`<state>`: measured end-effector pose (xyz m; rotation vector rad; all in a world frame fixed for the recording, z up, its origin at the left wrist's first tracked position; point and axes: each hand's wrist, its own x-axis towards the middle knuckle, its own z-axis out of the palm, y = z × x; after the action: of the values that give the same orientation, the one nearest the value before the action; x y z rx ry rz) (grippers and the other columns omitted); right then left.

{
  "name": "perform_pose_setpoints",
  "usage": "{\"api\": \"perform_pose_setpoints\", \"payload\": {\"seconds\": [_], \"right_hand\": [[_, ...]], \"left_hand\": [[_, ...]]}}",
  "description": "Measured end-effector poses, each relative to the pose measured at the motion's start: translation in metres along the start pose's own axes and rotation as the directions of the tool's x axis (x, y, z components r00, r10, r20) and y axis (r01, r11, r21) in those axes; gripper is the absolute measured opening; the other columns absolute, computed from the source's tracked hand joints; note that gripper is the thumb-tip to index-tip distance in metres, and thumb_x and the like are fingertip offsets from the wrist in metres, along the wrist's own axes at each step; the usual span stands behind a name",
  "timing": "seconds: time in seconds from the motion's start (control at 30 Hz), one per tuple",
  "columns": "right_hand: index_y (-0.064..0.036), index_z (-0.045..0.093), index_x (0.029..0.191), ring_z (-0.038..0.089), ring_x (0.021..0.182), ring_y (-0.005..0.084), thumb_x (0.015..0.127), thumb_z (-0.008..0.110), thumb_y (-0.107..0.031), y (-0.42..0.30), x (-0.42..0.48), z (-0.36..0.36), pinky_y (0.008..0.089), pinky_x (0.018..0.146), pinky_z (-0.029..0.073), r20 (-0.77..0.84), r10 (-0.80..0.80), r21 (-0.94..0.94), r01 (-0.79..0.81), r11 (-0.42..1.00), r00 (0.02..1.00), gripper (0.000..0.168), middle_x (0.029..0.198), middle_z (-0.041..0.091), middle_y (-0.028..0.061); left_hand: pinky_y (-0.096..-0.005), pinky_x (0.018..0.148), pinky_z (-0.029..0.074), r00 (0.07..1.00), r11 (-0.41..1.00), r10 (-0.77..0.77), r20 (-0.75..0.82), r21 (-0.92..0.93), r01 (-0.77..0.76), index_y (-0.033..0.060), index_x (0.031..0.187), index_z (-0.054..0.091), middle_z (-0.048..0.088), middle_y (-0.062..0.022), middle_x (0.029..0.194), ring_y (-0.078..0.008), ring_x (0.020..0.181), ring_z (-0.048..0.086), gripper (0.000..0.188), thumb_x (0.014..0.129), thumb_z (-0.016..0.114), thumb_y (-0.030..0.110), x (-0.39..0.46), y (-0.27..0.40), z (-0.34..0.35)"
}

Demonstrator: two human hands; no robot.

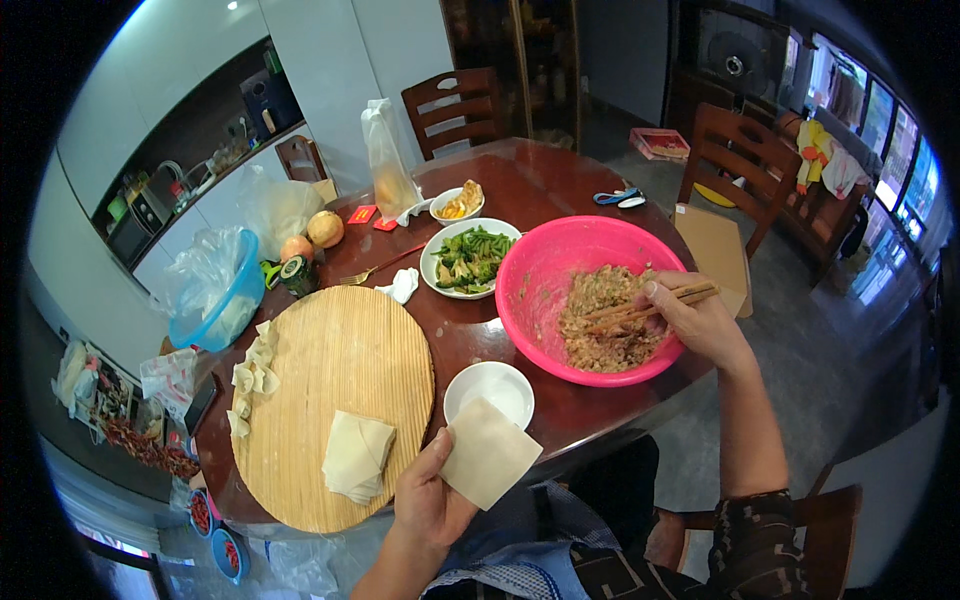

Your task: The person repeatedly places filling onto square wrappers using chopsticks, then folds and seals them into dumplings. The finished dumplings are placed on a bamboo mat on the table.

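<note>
My left hand holds a square dough wrapper flat, thumb on its left corner, in front of a small white bowl. With my right hand I grip wooden chopsticks, whose tips rest in minced filling inside a pink plastic basin. On a round slatted board to the left lies a stack of wrappers. Several folded dumplings sit along the board's left edge.
Beyond the basin stand a white bowl of green vegetables and a smaller food bowl. A fork, crumpled tissue, a jar and a blue basin are behind the board. Scissors lie near the table's far right edge.
</note>
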<state>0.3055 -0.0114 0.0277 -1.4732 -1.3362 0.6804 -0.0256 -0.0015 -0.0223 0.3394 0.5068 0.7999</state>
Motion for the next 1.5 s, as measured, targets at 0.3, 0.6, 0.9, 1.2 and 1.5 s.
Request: {"api": "perform_pose_setpoints", "payload": {"seconds": [0.3, 0.6, 0.9, 1.2, 1.5], "right_hand": [[0.0, 0.063, 0.084, 0.058, 0.058, 0.0115, 0.096, 0.05, -0.032, 0.019, -0.002, -0.005, 0.0236, 0.053, 0.047, -0.192, 0.028, 0.296, 0.03, 0.955, 0.981, 0.036, 0.073, 0.062, 0.0076], [0.0, 0.063, 0.08, 0.058, 0.066, 0.0161, 0.092, 0.053, -0.024, -0.007, -0.031, -0.04, 0.0305, 0.061, 0.047, 0.021, -0.231, -0.209, 0.23, 0.95, 0.973, 0.029, 0.071, 0.061, 0.0074], [-0.002, 0.06, 0.086, 0.055, 0.072, 0.0143, 0.091, 0.053, -0.021, -0.01, -0.035, -0.041, 0.0285, 0.064, 0.045, -0.044, -0.068, -0.147, 0.061, 0.987, 0.997, 0.021, 0.078, 0.059, 0.0049], [0.004, 0.05, 0.12, 0.059, 0.098, 0.0155, 0.094, 0.041, -0.012, 0.085, 0.017, -0.041, 0.0297, 0.087, 0.049, -0.143, 0.042, 0.575, 0.049, 0.817, 0.989, 0.033, 0.11, 0.06, 0.0122], [-0.001, 0.059, 0.115, 0.056, 0.098, 0.0175, 0.091, 0.048, -0.02, 0.053, 0.061, -0.044, 0.0315, 0.089, 0.045, -0.027, -0.05, 0.136, 0.053, 0.989, 0.998, 0.033, 0.107, 0.06, 0.0104]], "left_hand": [[-0.0474, 0.106, 0.034, 0.999, 0.999, 0.031, 0.014, 0.011, -0.031, -0.0025, 0.134, 0.037, 0.046, -0.0179, 0.135, -0.0323, 0.124, 0.045, 0.046, 0.099, 0.037, 0.028, 0.007, 0.003, 0.011], [-0.0467, 0.106, 0.034, 0.999, 0.999, 0.05, 0.018, -0.017, -0.05, -0.0026, 0.134, 0.038, 0.047, -0.0182, 0.133, -0.0325, 0.123, 0.046, 0.046, 0.098, 0.038, 0.027, 0.01, 0.003, 0.013], [-0.0481, 0.103, 0.039, 0.999, 0.992, 0.002, 0.033, 0.123, -0.006, -0.0031, 0.132, 0.04, 0.051, -0.0197, 0.129, -0.0329, 0.12, 0.05, 0.046, 0.096, 0.042, 0.026, 0.029, -0.01, 0.042], [-0.0478, 0.101, 0.041, 0.999, 0.992, -0.014, -0.051, 0.125, 0.021, -0.0039, 0.127, 0.044, 0.054, -0.0188, 0.124, -0.0341, 0.114, 0.054, 0.042, 0.096, 0.042, 0.025, 0.069, -0.029, 0.07], [-0.0456, 0.103, 0.038, 1.0, 0.997, -0.009, -0.017, 0.077, 0.01, -0.0058, 0.131, 0.039, 0.05, -0.0197, 0.128, -0.0328, 0.119, 0.05, 0.045, 0.098, 0.035, 0.024, 0.075, -0.056, 0.076]]}}
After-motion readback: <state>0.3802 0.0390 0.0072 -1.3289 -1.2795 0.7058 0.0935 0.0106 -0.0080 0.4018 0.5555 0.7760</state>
